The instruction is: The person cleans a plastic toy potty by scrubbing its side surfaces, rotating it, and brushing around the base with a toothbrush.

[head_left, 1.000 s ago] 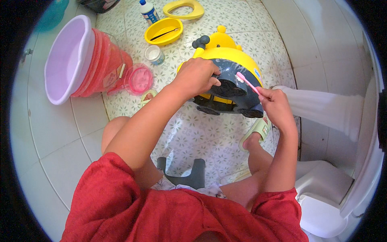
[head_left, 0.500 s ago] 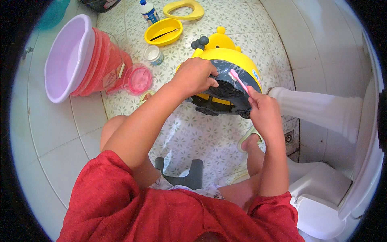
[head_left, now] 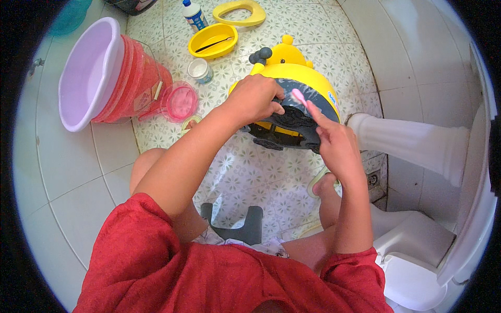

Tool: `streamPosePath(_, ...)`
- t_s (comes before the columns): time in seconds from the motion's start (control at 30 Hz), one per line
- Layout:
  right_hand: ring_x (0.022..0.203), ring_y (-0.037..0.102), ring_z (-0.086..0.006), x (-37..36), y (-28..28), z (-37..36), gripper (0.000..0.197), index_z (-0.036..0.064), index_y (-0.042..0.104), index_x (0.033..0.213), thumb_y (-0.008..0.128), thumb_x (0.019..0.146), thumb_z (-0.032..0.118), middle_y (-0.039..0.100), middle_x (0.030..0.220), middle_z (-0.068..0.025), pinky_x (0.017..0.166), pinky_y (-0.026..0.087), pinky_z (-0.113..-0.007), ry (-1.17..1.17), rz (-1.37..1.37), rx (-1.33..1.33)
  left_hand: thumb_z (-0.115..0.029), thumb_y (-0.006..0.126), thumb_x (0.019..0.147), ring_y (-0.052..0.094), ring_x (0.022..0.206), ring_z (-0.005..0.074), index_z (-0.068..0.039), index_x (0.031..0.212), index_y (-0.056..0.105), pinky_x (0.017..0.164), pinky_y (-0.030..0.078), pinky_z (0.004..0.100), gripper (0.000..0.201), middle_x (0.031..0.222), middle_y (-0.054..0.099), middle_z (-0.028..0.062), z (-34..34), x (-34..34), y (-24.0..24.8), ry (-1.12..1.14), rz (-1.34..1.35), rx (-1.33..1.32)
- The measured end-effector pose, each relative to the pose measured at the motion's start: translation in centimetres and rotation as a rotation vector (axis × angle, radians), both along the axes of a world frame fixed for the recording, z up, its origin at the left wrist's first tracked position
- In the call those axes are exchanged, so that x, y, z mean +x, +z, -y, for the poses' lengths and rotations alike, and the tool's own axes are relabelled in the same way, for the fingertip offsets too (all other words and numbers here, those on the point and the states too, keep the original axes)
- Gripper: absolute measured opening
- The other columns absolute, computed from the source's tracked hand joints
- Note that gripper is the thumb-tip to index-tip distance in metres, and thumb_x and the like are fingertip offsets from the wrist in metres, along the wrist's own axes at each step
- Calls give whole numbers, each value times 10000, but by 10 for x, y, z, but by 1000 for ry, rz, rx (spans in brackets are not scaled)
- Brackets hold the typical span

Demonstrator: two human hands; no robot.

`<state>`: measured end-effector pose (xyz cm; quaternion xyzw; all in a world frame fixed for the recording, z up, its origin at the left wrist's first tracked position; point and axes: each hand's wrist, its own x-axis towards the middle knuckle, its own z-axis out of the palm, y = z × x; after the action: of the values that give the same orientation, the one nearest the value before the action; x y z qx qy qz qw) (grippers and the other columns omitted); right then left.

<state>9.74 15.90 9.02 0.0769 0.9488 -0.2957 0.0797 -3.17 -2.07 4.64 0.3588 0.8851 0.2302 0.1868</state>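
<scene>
A yellow and black child's potty (head_left: 300, 74) with an animal head and dark wheels lies tipped in front of me on the floor. My left hand (head_left: 255, 98) is closed on the rim of its dark panel, fingers curled over the edge. In my right hand (head_left: 338, 143) is a pink toothbrush (head_left: 299, 97), the index finger stretched along its handle. The brush head rests against the dark panel, where whitish foam streaks show. Its bristles are mostly hidden.
Left of the potty are an open white-rimmed jar (head_left: 200, 70), a pink dipper (head_left: 181, 100), and red buckets (head_left: 138, 78) with a lilac basin (head_left: 88, 78). Farther back are a yellow bowl (head_left: 224, 51) holding a thin black brush, a bottle (head_left: 195, 16) and a yellow seat ring (head_left: 255, 18). A white pedestal (head_left: 407, 138) stands right.
My right hand and the toothbrush have shifted slightly left along the panel, and the index finger is now extended. More foam streaks show. The left hand keeps its place.
</scene>
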Motion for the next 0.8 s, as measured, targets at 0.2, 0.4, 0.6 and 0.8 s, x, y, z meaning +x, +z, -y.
streamPosePath(0.2,721,628,-357,-3,-16,-22,523,234,623,1242,490,797,-7,649,815,-167,693,494,-414,57,-32,-126,-206,775,683,663,860,310,-98,992,722,773,517,390,331,943,700,125,-1,4,-2,29,33,114)
streamPosePath(0.4,768,640,-364,2,-12,-24,461,269,628,1227,527,845,31,652,838,-184,701,492,-420,-37,25,-144,-197,776,684,664,883,309,-132,1028,721,789,515,382,355,982,696,116,-4,3,-5,43,44,104)
streamPosePath(0.6,812,643,-377,-4,-9,-15,448,282,625,1224,552,851,45,652,885,-195,705,497,-429,-22,-13,-131,-189,781,680,668,886,299,-119,1037,719,799,517,373,369,975,701,110,-2,6,1,62,74,93)
streamPosePath(0.8,806,641,-376,2,-16,-25,471,275,626,1224,558,835,19,658,887,-183,705,499,-421,-27,-16,-106,-192,779,684,668,883,299,-130,1045,718,795,516,375,371,969,701,110,-2,2,1,53,63,90)
